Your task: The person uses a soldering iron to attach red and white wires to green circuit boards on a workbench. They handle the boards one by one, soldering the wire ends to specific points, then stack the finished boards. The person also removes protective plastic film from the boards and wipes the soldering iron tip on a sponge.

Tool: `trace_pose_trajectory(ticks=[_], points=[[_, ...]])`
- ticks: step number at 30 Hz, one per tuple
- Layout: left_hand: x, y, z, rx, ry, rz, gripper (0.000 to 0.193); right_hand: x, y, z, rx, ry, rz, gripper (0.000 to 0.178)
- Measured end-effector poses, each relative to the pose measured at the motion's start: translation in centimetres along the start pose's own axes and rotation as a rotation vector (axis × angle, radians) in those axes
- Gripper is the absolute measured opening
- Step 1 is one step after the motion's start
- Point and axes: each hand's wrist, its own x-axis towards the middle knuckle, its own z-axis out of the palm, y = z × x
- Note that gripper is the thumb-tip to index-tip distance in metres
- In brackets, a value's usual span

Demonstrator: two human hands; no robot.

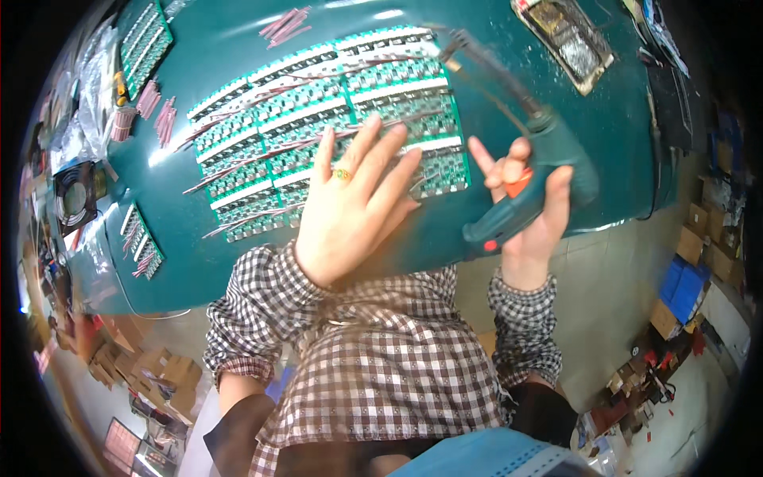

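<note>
Rows of green circuit boards (306, 94) lie joined in a block on the table, with thin reddish-brown wires laid across them. My left hand (340, 211) rests over the near middle of the boards, fingers spread, a ring on one finger. A dark green soldering gun (574, 163) with an orange trigger is gripped in my right hand (536, 230), to the right of the boards. Its blurred barrel and thin feed tube point up and left, ending near the boards' far right corner. I cannot tell whether the tip touches them.
Wire bundles lie behind the boards (284, 26) and to their left (165, 123). More circuit boards (145, 44) are at the far left, with a small board strip (141, 242) near the left edge. A grimy metal tray (566, 44) sits at the far right of the green table (556, 95).
</note>
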Motion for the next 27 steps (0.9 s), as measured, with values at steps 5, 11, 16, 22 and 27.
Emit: trace_pose_trajectory(ticks=[5,11,16,22,27], points=[[-0.6,-0.6,-0.5,-0.032,-0.019,0.010,0.057,-1.1,2.1,1.7,-0.195,0.057,-0.052,0.052],[1.1,-3.1,-6.4,-0.285,0.281,-0.094,0.035,-0.6,-1.7,-0.4,-0.068,0.125,-0.081,0.054],[6.9,-13.2,-5.5,-0.116,0.354,-0.219,0.014,0.2,-2.7,-1.3,-0.094,0.159,-0.088,0.051],[8.8,-15.9,-3.9,0.095,0.218,-0.161,0.011,0.1,-2.0,-2.0,-0.087,0.141,-0.111,0.047],[8.4,-16.1,-3.6,0.125,0.255,-0.085,0.012,0.4,-2.2,-2.2,-0.031,0.095,-0.110,0.047]])
